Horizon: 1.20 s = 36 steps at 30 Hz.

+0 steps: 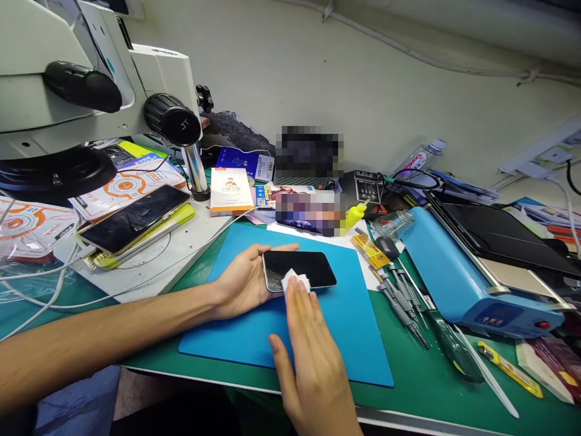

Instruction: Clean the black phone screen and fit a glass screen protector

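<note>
A phone [318,266] with a dark screen lies face up above a blue mat [245,339], held at its left end by my left hand [240,281], whose palm is turned up under it. My right hand [313,357] presses a white wipe [295,280] with its fingertips onto the lower left part of the screen. The right thumb stands apart from the other fingers. Part of my left hand's fingers is hidden beneath the phone.
A microscope [167,118] rises at the left, near another phone [136,219] and boxes. Behind the mat is a yellow bottle [355,215]. To the right lie screwdrivers [402,303], a blue machine [472,278] and a yellow cutter [511,369].
</note>
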{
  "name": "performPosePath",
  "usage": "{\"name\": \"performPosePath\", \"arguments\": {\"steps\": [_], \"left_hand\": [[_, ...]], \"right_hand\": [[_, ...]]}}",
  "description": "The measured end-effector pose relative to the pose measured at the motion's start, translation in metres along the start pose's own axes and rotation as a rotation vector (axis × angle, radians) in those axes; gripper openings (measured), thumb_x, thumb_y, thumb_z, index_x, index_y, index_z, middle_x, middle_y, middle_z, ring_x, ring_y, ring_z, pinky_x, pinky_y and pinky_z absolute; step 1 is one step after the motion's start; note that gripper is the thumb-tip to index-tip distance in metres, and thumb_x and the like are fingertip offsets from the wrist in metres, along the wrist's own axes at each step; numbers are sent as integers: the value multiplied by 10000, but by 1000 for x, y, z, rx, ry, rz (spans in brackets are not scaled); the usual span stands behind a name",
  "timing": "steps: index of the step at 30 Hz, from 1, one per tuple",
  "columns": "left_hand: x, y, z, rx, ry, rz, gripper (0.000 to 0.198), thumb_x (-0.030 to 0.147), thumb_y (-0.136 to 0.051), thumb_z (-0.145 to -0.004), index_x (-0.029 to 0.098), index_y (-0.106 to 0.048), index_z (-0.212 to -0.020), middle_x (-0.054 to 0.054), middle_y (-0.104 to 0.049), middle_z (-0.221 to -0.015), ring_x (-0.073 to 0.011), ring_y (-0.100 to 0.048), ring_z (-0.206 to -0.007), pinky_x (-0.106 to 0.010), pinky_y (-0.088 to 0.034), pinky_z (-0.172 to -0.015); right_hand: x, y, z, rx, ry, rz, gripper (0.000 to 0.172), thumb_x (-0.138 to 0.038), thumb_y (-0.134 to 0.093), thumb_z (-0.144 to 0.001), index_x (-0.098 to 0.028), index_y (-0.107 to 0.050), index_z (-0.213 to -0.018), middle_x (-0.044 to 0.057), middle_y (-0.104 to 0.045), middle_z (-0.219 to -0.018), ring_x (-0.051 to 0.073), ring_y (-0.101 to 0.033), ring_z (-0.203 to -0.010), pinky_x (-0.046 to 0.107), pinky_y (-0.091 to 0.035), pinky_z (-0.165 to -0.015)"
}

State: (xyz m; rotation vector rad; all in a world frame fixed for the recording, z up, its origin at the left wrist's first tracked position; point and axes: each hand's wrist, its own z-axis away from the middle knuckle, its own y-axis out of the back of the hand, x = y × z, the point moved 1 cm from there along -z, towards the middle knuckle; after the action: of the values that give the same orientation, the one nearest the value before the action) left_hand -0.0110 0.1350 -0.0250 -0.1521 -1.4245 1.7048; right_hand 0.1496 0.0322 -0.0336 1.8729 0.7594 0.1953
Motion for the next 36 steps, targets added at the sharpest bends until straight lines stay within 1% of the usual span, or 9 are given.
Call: {"name": "performPosePath", "arguments": {"steps": [3, 6, 9, 12, 18, 21, 25, 31, 36], "left_hand": [[-2, 0, 1, -24, 30, -7, 572, 319, -396, -1036, 146, -483, -1575, -143, -740, -1307, -267, -712, -1167, -398, -424, -1144], [-2, 0, -1, -11, 38, 4, 567, 321, -387, -1045, 157, -476, -1581, -136, -745, -1296, -259, -721, -1156, -386, -419, -1147], [-2, 1, -3, 18, 22, 50, 572, 308, -342, -1050, 112, -481, -1570, -151, -753, -1272, -258, -733, -1124, -393, -439, -1127], [-3, 3, -5, 5, 8, 86, 577, 295, -327, -1051, 84, -472, -1568, -166, -748, -1281, -265, -733, -1115, -409, -446, -1117], [-2, 7, -4, -50, 32, 50, 580, 320, -341, -1062, 128, -431, -1601, -137, -728, -1340, -265, -715, -1163, -402, -421, -1136], [0, 5, 1, -49, 49, 10, 610, 426, -370, -1068, 151, -421, -1611, -129, -721, -1355, -267, -698, -1202, -380, -392, -1158], [2, 2, 5, -45, 85, -27, 702, 581, -369, -1046, 162, -435, -1605, -142, -727, -1332, -288, -687, -1216, -392, -389, -1162], [3, -6, 7, 18, 74, -68, 747, 617, -248, -1065, 124, -466, -1583, -140, -747, -1260, -275, -679, -1228, -351, -408, -1144], [3, -6, 7, 13, 77, -50, 772, 639, -242, -1061, 119, -438, -1597, -150, -757, -1231, -274, -701, -1184, -369, -421, -1137]], "right_hand": [[-14, -3, -10, -5, 76, 3, 752, -186, -523, -1018, -11, -167, -1657, 187, -350, -1684, 316, -254, -1596, 504, -425, -1240], [-20, -6, -15, -31, 112, 19, 750, -209, -546, -1012, 20, -205, -1640, 197, -346, -1682, 317, -241, -1599, 495, -416, -1247], [-16, -9, -12, -38, 106, 33, 743, -193, -543, -1011, 15, -208, -1641, 189, -347, -1683, 314, -239, -1600, 498, -407, -1253], [-10, -9, -6, -23, 89, 54, 739, -173, -533, -1010, 8, -202, -1645, 187, -362, -1675, 312, -250, -1596, 502, -405, -1252], [-13, -6, -11, -67, 136, 73, 673, -181, -543, -1014, -8, -305, -1619, 165, -371, -1671, 300, -270, -1590, 491, -391, -1265], [-19, -7, -22, -75, 109, 67, 629, -173, -522, -1025, -9, -343, -1604, 165, -364, -1672, 292, -280, -1585, 481, -385, -1272], [-22, -9, -37, -52, 48, 50, 600, -177, -483, -1041, -12, -350, -1602, 169, -358, -1673, 279, -297, -1579, 476, -365, -1284], [-18, -11, -58, 3, -2, 56, 564, -183, -449, -1053, -12, -388, -1588, 174, -360, -1666, 278, -301, -1578, 478, -344, -1295], [-13, -11, -55, -35, 5, 75, 564, -185, -445, -1059, -11, -377, -1591, 170, -339, -1678, 273, -288, -1583, 475, -339, -1298]]}}
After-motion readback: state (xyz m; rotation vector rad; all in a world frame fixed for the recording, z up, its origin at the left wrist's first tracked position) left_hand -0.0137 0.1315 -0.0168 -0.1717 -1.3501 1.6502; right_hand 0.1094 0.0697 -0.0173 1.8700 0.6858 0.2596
